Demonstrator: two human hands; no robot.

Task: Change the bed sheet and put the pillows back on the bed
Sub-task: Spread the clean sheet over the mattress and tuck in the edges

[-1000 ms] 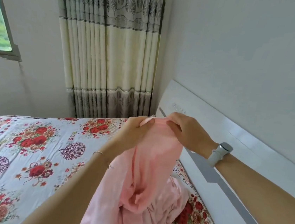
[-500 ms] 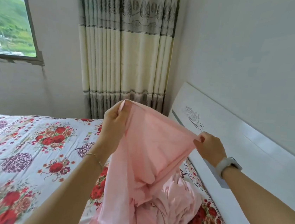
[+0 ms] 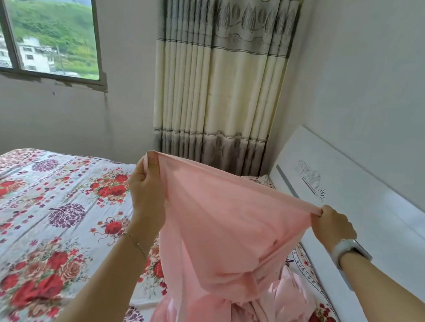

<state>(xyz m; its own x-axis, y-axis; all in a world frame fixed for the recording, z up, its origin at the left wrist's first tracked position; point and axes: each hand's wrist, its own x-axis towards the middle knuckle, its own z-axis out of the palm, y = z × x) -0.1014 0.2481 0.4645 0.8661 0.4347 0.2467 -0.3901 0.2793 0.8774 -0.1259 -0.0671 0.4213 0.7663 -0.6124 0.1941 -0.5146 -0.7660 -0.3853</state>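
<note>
A pink sheet [image 3: 228,221] hangs in the air over the bed, its top edge stretched taut between both hands. My left hand [image 3: 147,190] grips one end of that edge, raised above the mattress. My right hand [image 3: 333,226], with a white watch on the wrist, pinches the other end near the headboard. The rest of the pink sheet falls in a bunched heap onto the bed below. The mattress is covered by a white bed sheet [image 3: 41,210] printed with red and purple flowers. No pillows are in view.
A white headboard [image 3: 375,213] runs along the right against the wall. Cream and grey curtains [image 3: 215,76] hang in the corner behind the bed. A window [image 3: 41,22] sits in the far wall at the upper left.
My hands have drawn apart, left hand up and left, right hand toward the headboard, spreading the pink sheet's edge from a bunch into a taut span. The view has tilted up.
</note>
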